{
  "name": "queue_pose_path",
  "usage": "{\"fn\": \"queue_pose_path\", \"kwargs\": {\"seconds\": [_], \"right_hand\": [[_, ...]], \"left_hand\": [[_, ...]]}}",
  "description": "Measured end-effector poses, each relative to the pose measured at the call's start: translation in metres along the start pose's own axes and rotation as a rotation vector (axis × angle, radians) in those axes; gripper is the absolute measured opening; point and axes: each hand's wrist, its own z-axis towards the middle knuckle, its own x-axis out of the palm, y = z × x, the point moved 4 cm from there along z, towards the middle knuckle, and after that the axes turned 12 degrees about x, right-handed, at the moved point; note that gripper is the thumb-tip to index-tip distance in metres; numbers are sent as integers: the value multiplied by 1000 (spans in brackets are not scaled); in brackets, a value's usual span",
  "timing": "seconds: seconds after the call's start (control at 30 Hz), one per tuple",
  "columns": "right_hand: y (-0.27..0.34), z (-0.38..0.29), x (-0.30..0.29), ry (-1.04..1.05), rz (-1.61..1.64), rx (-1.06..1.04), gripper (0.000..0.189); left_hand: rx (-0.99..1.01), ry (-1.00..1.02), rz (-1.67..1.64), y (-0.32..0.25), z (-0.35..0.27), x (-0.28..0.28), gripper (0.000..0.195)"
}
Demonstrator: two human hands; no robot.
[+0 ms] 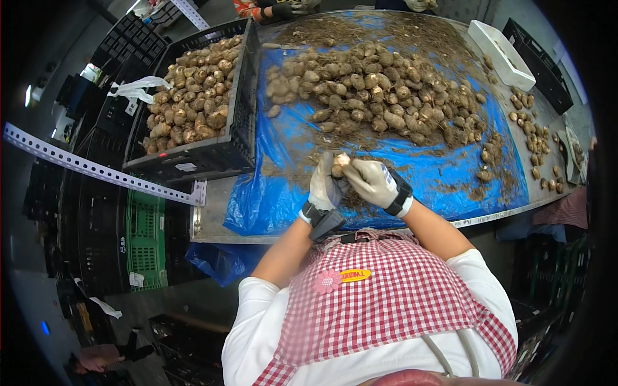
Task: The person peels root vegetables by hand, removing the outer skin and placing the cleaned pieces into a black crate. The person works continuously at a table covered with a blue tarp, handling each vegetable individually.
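Note:
My left hand (pixel 326 184), in a pale work glove, is closed around a small taro corm (pixel 341 163) whose whitish end points up. My right hand (pixel 372 182), gloved too, has its thumb and fingers on the right side of the same corm; whether it holds anything else is hidden. Both hands are over a blue plastic sheet (pixel 270 193) near the table's front edge. Beyond them lies a large heap of hairy brown taro corms (pixel 386 91) amid loose roots and soil. To the left, a black plastic crate (pixel 193 161) holds many cleaner-looking corms (pixel 198 96).
A perforated metal post (pixel 96 169) crosses the left side. A white foam box (pixel 502 55) and a black crate (pixel 538 67) stand at the far right, with loose corms (pixel 536 140) nearer. Gloved hands of other people (pixel 289 9) show at the far edge. A green crate (pixel 145 236) is at lower left.

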Motion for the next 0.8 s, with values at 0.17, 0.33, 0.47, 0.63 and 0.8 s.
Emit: {"fn": "queue_pose_path", "kwargs": {"seconds": [0.17,0.33,0.47,0.63,0.8], "right_hand": [[-37,-3,-3,21,-159,252,21],[-17,10,-20,14,86,124,63],[0,15,-17,321,268,223,38],[-9,1,4,307,214,105,29],[-40,-9,-11,151,-390,76,38]], "left_hand": [[168,156,105,-10,8,-5,55],[240,150,427,0,13,-7,58],[9,117,319,11,10,-4,59],[-307,92,-323,13,8,0,54],[-188,-8,-247,3,11,-15,59]]}}
